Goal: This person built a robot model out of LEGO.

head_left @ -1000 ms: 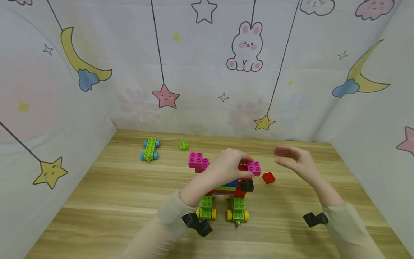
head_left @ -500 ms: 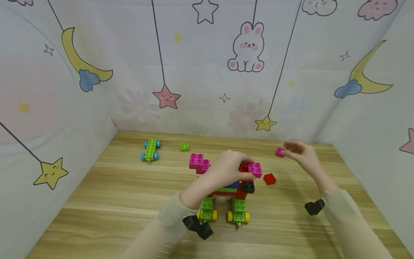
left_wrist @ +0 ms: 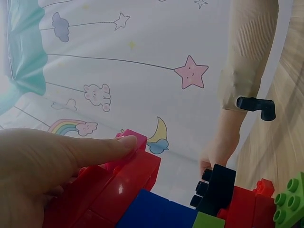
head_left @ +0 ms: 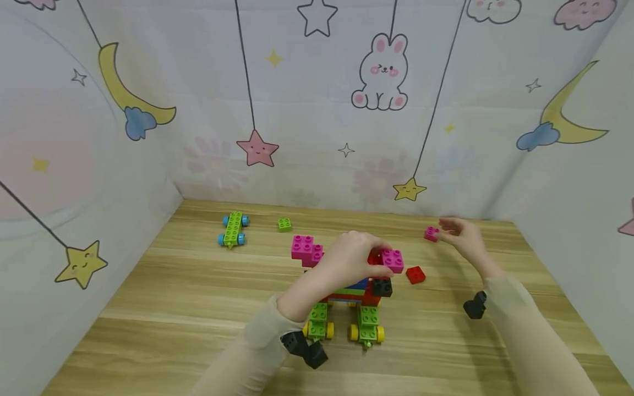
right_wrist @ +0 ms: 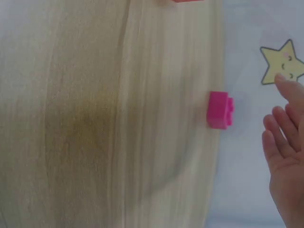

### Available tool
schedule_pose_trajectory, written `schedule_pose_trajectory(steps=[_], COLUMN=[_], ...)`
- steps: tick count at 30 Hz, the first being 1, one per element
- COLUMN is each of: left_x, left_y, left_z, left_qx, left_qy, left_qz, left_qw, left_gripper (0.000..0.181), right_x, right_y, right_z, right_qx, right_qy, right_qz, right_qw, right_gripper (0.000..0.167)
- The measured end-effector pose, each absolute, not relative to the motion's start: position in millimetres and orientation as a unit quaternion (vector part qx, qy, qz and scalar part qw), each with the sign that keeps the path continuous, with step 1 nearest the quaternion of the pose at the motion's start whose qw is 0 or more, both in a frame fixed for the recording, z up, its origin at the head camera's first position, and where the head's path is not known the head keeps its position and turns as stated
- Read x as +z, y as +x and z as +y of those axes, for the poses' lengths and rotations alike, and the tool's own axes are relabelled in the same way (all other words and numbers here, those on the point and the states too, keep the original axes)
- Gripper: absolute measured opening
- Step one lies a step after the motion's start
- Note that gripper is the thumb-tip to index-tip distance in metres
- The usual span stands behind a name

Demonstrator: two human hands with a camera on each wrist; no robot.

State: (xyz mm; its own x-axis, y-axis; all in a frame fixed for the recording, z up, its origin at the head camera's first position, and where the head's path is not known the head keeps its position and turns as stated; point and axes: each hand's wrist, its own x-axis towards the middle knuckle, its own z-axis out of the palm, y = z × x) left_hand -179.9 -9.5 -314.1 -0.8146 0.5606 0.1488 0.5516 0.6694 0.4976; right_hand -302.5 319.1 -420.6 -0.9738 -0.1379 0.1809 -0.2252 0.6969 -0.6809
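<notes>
My left hand point(head_left: 351, 256) reaches over a built block model and pinches a pink brick point(head_left: 392, 260) at its right end. In the left wrist view, the thumb lies along that pink brick point(left_wrist: 137, 138), above red bricks point(left_wrist: 126, 185). The model has a blue layer point(head_left: 358, 284), a black brick point(head_left: 382, 287), pink bricks point(head_left: 302, 247) at its left end, and green pieces point(head_left: 369, 324) with yellow wheels below. My right hand point(head_left: 463, 239) hovers beside a small pink brick point(head_left: 431, 234) on the table. The right wrist view shows that hand point(right_wrist: 289, 142) apart from the brick point(right_wrist: 218, 110), fingers relaxed.
A red brick point(head_left: 415, 275) lies right of the model. Towards the back left are a green wheeled base point(head_left: 233, 228) with blue wheels and a small green brick point(head_left: 284, 224). Printed cloth walls point(head_left: 307, 110) enclose the wooden table point(head_left: 163, 308) at the back and sides.
My right hand has shifted slightly back and right, and the small pink brick beside it has come into view. My left hand keeps its hold on the model's pink brick.
</notes>
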Motion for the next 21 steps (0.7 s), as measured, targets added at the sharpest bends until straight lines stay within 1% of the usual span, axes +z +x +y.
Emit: schedule_pose_trajectory(steps=[5, 11, 21], left_x=[-313.3, -313.3, -313.2], left_y=[-180.1, -179.7, -179.4], left_z=[-9.0, -9.5, -8.9], left_qx=[0.27, 0.263, 0.255], left_qy=[0.302, 0.297, 0.298], left_qz=[0.914, 0.918, 0.92], left_qw=[0.01, 0.01, 0.006], left_gripper=[0.042, 0.042, 0.042], right_x=[-431.9, -437.6, -438.4], right_y=[-313.4, -321.4, -324.8], right_z=[322.7, 321.3, 321.6], right_qx=[0.376, 0.375, 0.348], right_qy=[0.089, 0.083, 0.088], right_qz=[-0.922, -0.923, -0.933], right_qw=[0.036, 0.015, -0.007], right_gripper=[0.055, 0.06, 0.062])
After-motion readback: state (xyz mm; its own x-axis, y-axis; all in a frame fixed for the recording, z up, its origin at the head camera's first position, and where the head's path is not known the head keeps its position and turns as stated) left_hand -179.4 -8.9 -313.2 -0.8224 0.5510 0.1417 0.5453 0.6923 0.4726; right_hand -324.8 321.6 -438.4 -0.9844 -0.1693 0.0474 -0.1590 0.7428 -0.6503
